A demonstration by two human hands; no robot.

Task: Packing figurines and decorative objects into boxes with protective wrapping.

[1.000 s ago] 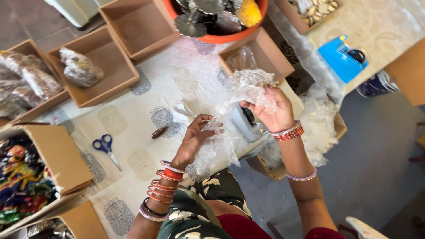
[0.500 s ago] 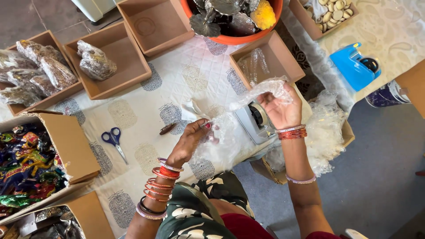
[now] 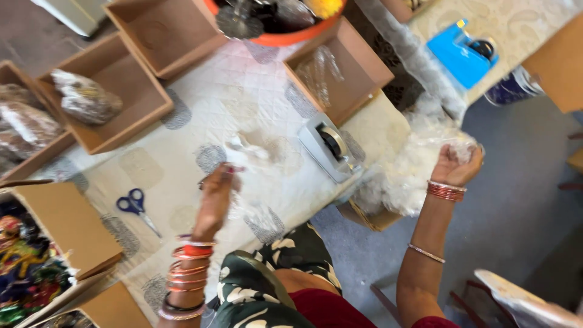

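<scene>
The right hand [image 3: 456, 165] closes its fingers on crumpled clear cellophane [image 3: 419, 159] off the tabletop [image 3: 243, 103] edge (clear of the tape dispenser [image 3: 331, 146]), while the left hand [image 3: 215, 200] blurs, grip untellable.

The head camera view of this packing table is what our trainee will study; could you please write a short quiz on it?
1. True or false: the blue-handled scissors lie in a cardboard box.
2. What does the right hand grip? A) scissors B) clear plastic wrap C) a box
3. Name the grey thing on the table edge between the hands.

Key
1. False: they lie on the tablecloth, left of the left hand.
2. B, held out past the table edge.
3. A tape dispenser.
</scene>
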